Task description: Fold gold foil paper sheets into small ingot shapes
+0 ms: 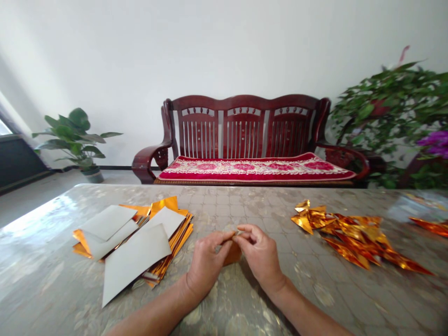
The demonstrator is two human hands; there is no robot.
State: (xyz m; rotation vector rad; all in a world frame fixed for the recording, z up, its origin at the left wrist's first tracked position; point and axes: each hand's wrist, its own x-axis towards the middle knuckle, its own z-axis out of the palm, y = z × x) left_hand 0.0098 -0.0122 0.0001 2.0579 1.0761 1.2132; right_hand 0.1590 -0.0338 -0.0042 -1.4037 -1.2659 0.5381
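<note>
Between my two hands, just above the table, is a small piece of orange foil paper (233, 254), mostly hidden by my fingers. My left hand (209, 256) pinches it from the left with thumb and forefinger. My right hand (258, 254) pinches its top edge from the right, and the fingertips of both hands nearly meet. To the left lies a loose stack of foil paper sheets (180, 242), gold on one face, with several pale backs (138, 254) turned up. On the right rests a heap of folded shiny gold foil pieces (353, 235).
The table (224, 212) has a patterned, glossy cover. A clear plastic bag (418, 207) lies at its far right, beside another foil piece (432, 227). Behind the table stand a dark red wooden bench (241, 133) and potted plants (79, 140) on both sides.
</note>
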